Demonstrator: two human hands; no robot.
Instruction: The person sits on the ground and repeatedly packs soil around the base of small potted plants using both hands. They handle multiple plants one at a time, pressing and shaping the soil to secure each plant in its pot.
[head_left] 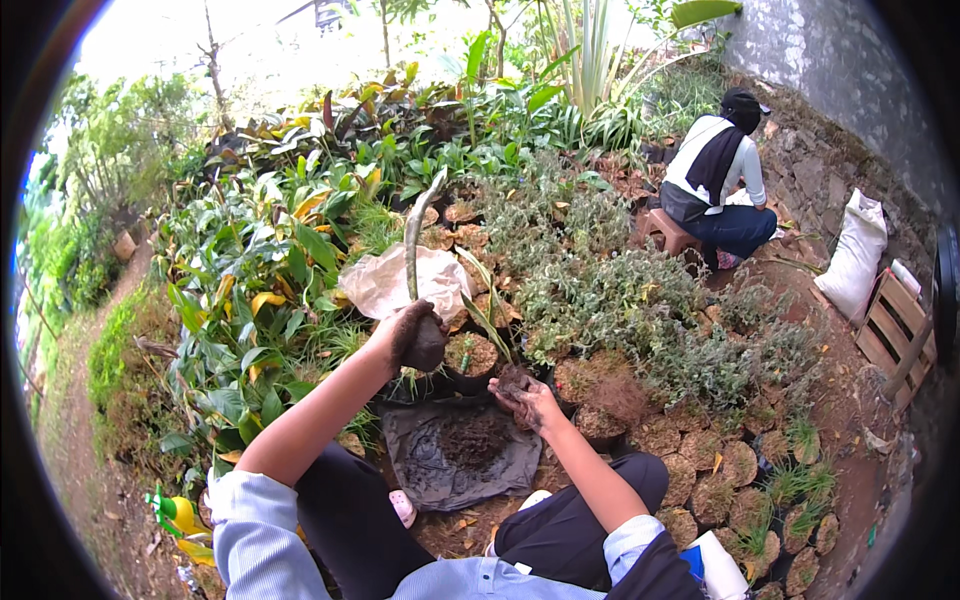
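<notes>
My left hand [403, 335], smeared with dark soil, is closed around the ball of soil [427, 345] at the base of a plant. One long, narrow green leaf [412, 245] rises upright from it. Lower and to the right, my right hand [528, 403] is cupped palm up, its fingers curled around a dark soil clump [515, 381]. A yellow-edged leaf [487, 312] slants down to this clump; whether it is rooted there I cannot tell. Below both hands, a black plastic sheet [415, 470] lies on the ground with loose dark soil [475, 440] on it.
Pale crumpled plastic [405, 280] lies beyond my hands. Leafy plants [300, 240] crowd the left, potted bushy plants [640, 270] the right. Several round pots [740, 465] stand at lower right. Another person [715, 180] sits on a stool [668, 232] near a white sack [857, 255] and wooden crate [893, 325].
</notes>
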